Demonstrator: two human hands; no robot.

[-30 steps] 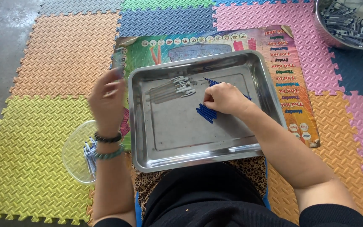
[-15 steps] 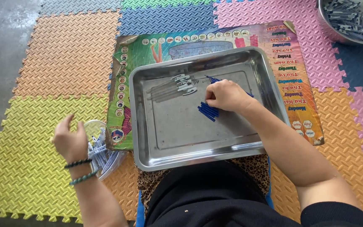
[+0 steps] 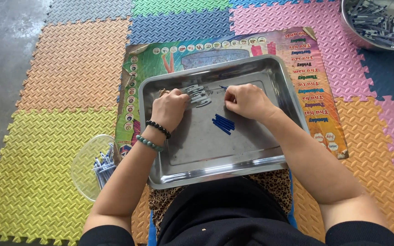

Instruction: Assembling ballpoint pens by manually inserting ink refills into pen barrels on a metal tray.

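Returning left hand to tray

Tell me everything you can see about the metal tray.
The metal tray is rectangular, shiny steel by its look, with raised sloping walls and rounded corners. It lies flat on a colourful poster, its near edge over the person's lap. Inside lie grey pieces and blue sticks; the left hand and right hand rest within.

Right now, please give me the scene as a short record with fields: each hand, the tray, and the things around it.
left hand: rests on the grey clip pieces in the tray
right hand: knuckles up, beside the blue sticks; grip hidden
tray: steel, on a printed poster
left side: clear plastic lid with assembled pieces
far right: metal bowl of grey parts
floor: coloured foam mats
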